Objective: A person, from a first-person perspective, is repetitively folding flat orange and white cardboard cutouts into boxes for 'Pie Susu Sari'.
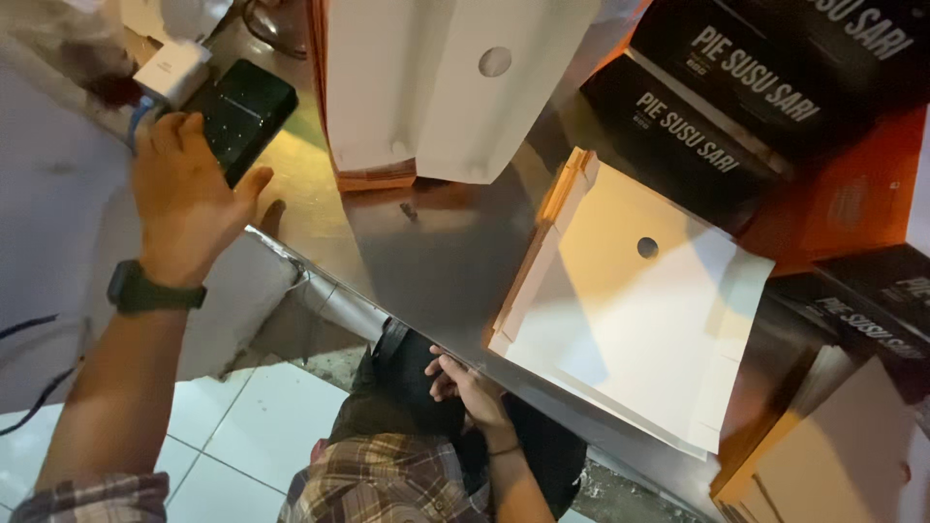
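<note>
My left hand (184, 194), with a dark watch (155, 289) on the wrist, reaches to the far left of the steel table (426, 252). Its fingers close over the near end of a flat black device (247, 111), thumb out to the side. A white charger block (172, 70) with a blue cable lies just beyond the fingers. My right hand (465, 383) is low at the table's near edge, above my dark trousers. Its fingers are curled and nothing shows in them. A flat white cardboard box blank (630, 310) with a round hole lies just beyond it.
More folded white box blanks (436, 87) are stacked at the back centre on an orange sheet. Black printed boxes (727, 97) and orange cardboard (852, 194) crowd the right side. A tan cardboard piece (833, 455) sticks up at the lower right. White floor tiles (242, 426) show below.
</note>
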